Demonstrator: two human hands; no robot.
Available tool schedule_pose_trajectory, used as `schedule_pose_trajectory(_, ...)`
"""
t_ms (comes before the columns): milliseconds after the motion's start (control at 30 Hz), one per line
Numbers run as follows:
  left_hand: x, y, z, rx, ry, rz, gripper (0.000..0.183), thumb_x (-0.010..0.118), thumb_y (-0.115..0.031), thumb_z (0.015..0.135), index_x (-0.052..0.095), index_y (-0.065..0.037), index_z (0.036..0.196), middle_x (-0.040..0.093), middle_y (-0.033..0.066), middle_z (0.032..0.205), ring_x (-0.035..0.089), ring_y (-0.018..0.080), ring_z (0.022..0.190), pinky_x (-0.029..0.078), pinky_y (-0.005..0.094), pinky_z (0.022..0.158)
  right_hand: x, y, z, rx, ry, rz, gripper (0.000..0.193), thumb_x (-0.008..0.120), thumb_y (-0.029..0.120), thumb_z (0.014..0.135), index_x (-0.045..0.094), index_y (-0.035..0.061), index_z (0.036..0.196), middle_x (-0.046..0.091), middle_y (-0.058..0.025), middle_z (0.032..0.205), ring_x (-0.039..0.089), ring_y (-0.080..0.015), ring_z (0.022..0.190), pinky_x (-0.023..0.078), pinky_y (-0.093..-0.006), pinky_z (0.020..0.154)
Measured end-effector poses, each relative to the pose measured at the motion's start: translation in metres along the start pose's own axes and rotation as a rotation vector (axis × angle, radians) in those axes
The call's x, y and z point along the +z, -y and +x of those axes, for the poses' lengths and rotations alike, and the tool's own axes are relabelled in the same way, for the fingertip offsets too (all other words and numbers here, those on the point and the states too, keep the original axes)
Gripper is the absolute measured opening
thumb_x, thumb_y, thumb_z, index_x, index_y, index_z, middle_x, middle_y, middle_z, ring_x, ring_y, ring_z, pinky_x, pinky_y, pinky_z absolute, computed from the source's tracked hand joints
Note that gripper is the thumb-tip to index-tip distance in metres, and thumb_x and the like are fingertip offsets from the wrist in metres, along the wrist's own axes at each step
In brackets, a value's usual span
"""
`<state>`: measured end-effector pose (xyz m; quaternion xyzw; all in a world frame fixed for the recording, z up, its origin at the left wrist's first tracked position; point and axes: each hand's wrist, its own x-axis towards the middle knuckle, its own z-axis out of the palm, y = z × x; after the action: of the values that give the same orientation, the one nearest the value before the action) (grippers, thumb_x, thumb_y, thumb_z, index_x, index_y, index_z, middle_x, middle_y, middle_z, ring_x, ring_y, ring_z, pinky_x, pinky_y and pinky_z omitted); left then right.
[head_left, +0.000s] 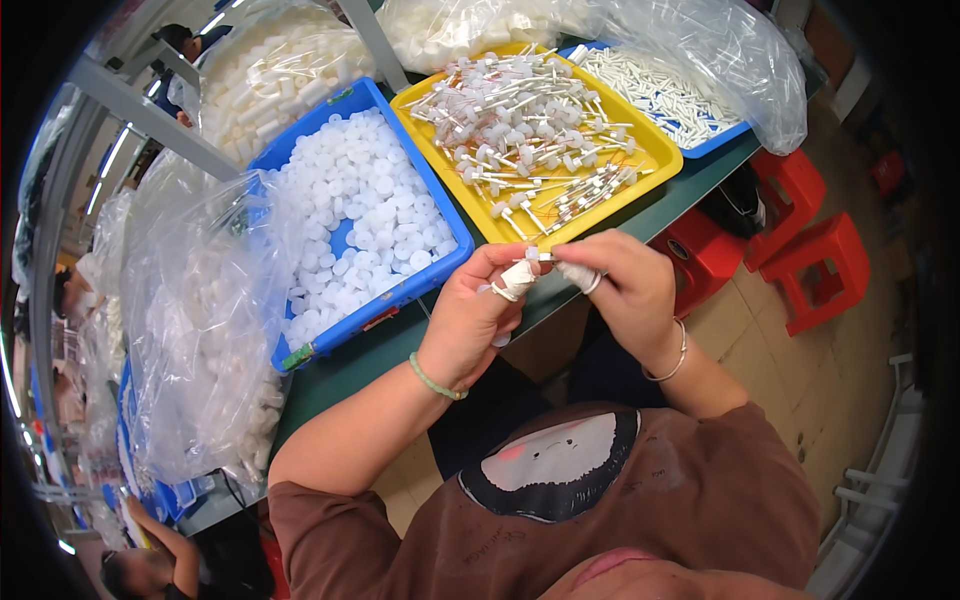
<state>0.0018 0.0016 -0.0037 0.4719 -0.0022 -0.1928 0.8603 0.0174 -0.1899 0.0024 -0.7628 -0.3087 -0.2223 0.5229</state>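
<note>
My left hand (468, 318) and my right hand (637, 288) meet in front of the yellow tray (655, 160). Both are closed in a pinch on a small white plastic piece (540, 256), one at each side of it. White wrappings cover some of my fingertips. Under the curled fingers of my left hand a translucent round cap (501, 340) shows; whether more lie in the palm is hidden. The yellow tray holds many white sticks with translucent caps and thin reddish wires. In the blue tray (463, 240) to the left are loose translucent caps, heaped around a bare patch.
Another blue tray (722, 142) with short white tubes stands at the far right, partly under a clear plastic bag (760, 70). Bags of white parts (200, 330) crowd the left. Red stools (820, 260) are right of the green table (340, 400). A co-worker's arm (170, 535) shows lower left.
</note>
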Motion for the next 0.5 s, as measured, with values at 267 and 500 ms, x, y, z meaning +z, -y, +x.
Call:
schedule_pose_trajectory(267,0.007,-0.008,-0.005,-0.13,0.068,-0.028,0.029,0.051,-0.019,0.094,0.052,-0.002,0.118,0.054,0.0015,0.096,0.035,0.0024,0.059,0.028,0.0149,0.046,-0.005,-0.02,0.087,0.002,-0.03,-0.079,0.018,0.063,0.01,0.083,0.069,0.0014,0.098,0.068,-0.0124,0.088,0.065,-0.0243,0.082,0.05,-0.0305,0.075)
schedule_pose_trajectory(500,-0.003,-0.002,-0.003,-0.211,0.202,-0.281,0.023,0.04,-0.004,0.085,0.052,-0.003,0.104,0.05,0.0068,0.101,0.039,0.0063,0.065,0.03,0.0159,0.045,-0.016,-0.056,0.116,-0.086,0.235,-0.346,0.018,0.061,0.01,0.079,0.069,0.0029,0.093,0.067,-0.0133,0.092,0.063,-0.0311,0.087,0.049,-0.0395,0.08)
